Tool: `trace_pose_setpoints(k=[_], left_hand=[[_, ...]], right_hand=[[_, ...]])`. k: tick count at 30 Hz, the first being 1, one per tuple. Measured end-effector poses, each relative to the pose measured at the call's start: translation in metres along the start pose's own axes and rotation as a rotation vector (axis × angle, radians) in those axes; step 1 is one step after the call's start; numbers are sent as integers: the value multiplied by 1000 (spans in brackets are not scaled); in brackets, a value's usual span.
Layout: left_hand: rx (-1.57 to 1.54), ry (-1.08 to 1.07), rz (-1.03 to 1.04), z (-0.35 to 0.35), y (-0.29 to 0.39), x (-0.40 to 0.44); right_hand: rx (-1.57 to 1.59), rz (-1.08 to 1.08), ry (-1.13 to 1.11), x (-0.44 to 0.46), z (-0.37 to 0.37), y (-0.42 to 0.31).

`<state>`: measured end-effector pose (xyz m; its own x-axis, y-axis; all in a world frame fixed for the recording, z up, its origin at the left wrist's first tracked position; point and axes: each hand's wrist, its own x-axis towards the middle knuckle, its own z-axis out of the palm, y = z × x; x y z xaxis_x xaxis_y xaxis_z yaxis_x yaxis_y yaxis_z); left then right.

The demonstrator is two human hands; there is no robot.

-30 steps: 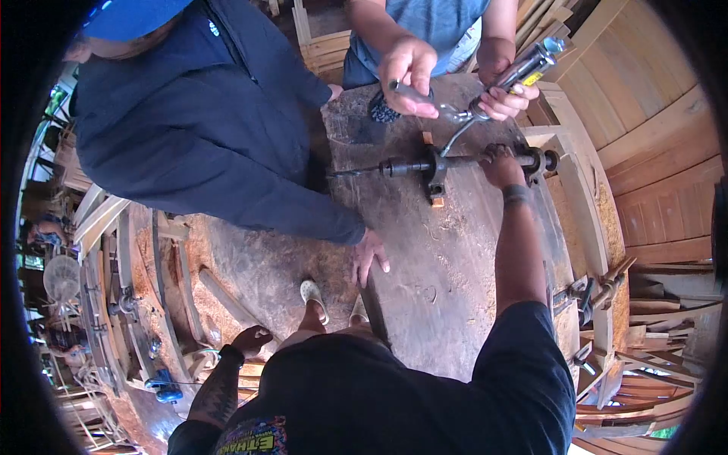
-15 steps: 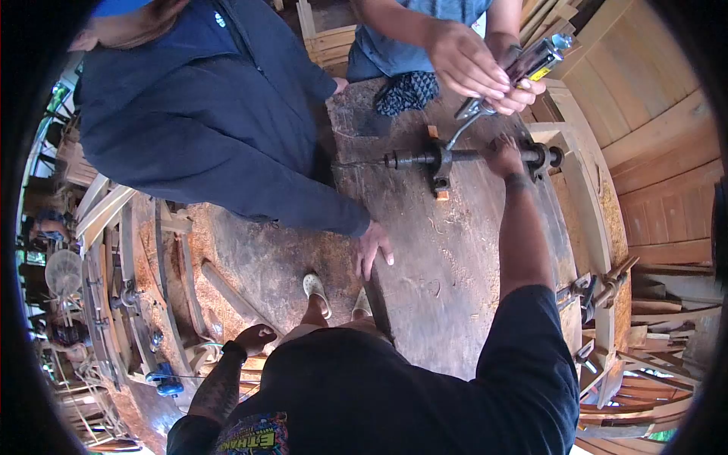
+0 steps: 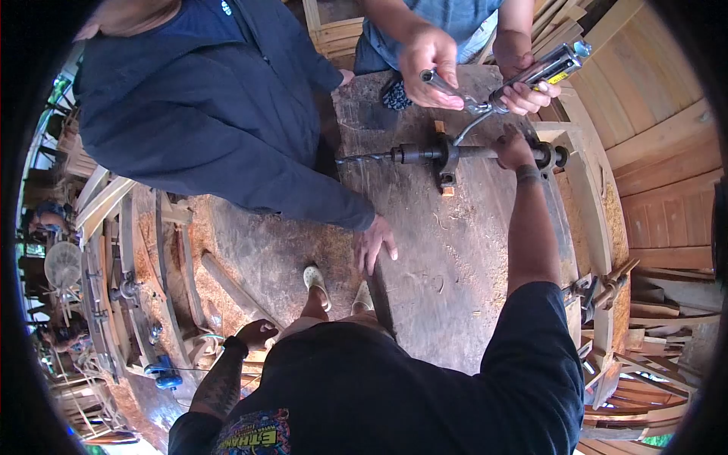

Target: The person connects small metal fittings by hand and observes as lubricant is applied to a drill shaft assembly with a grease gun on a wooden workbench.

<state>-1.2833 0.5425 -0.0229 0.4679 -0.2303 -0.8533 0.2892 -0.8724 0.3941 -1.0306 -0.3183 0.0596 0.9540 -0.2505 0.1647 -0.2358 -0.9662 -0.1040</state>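
My right hand (image 3: 516,149) is closed around a metal shaft (image 3: 478,152) lying across the wooden table. Two bearing blocks carry the shaft: the left bearing block (image 3: 447,161) and the right bearing block (image 3: 545,155), close beside my hand. A chuck (image 3: 409,154) with a long twist drill bit (image 3: 364,158) points left from it. My left hand (image 3: 256,334) hangs low by my side, fingers curled, with nothing visible in it. Across the table a person grips a grease gun (image 3: 537,76), one hand on its lever (image 3: 440,81); its bent tube (image 3: 472,129) reaches the left bearing block.
Another person's hand (image 3: 375,243) rests on the near-left edge of the wooden table (image 3: 455,265). A dark patterned cloth (image 3: 395,94) lies at the far side. Clamps (image 3: 607,288) and wooden frames stand to the right. Timber strips (image 3: 235,288) and sawdust are at left.
The person opposite has swung the grease gun's lever away from its barrel. The drill bit now shows more clearly. My right hand stays on the shaft; the view has shifted slightly.
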Motion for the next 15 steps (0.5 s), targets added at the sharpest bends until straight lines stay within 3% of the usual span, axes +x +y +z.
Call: trace_pose_setpoints(k=[1, 4, 5, 8, 11, 13, 15], left_hand=[[-3, -3, -23, -4, 7, -1], [-37, 55, 1, -6, 11, -2], [-17, 50, -5, -6, 14, -3], [30, 13, -15, -5, 19, -7], [-84, -47, -65, -10, 31, -20], [-69, -19, -72, -13, 18, -8], [-67, 44, -49, -13, 13, -6]], right_hand=[[68, 40, -41, 6, -11, -6], [94, 337, -524, -6, -74, -40], [-40, 349, -552, -11, -65, -42], [-112, 52, -143, -28, -30, -36], [-166, -46, 182, -12, 38, 23], [-148, -89, -104, -7, -3, 17], [-102, -87, -221, -8, -17, 5]])
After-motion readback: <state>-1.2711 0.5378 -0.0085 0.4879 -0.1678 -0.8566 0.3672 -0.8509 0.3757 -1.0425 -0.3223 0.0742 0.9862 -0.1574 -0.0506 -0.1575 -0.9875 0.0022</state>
